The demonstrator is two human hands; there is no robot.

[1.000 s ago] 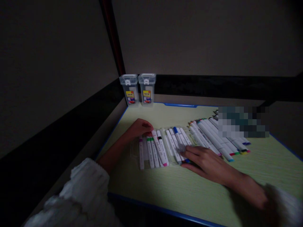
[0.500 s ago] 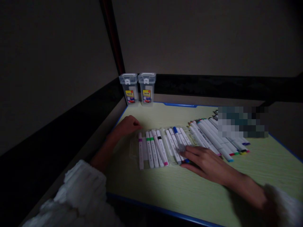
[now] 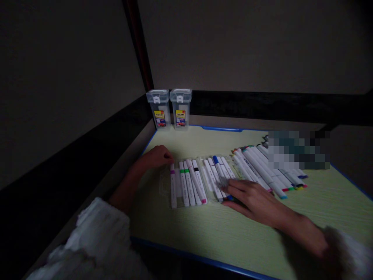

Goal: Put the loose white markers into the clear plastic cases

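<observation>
Several white markers with coloured caps (image 3: pixel 189 182) lie side by side on a clear plastic sleeve (image 3: pixel 164 184) on the pale green table (image 3: pixel 221 229). My left hand (image 3: pixel 155 156) rests at the sleeve's far left corner, fingers curled, fingertips touching the top of the leftmost marker (image 3: pixel 173 186). My right hand (image 3: pixel 252 198) lies flat with fingers stretched out over the lower ends of a second group of markers (image 3: pixel 217 175), pressing them down. Both wrists come out of fluffy white sleeves.
A longer row of markers (image 3: pixel 262 169) fans out to the right, partly under a blurred patch. Two clear lidded plastic boxes (image 3: pixel 169 109) with yellow labels stand at the table's far left corner against the wall. The table has a blue edge (image 3: pixel 204 260).
My left hand moved left off the tops of the markers to the sleeve's far left corner, then crept slightly back to the leftmost marker. The right hand has stayed put.
</observation>
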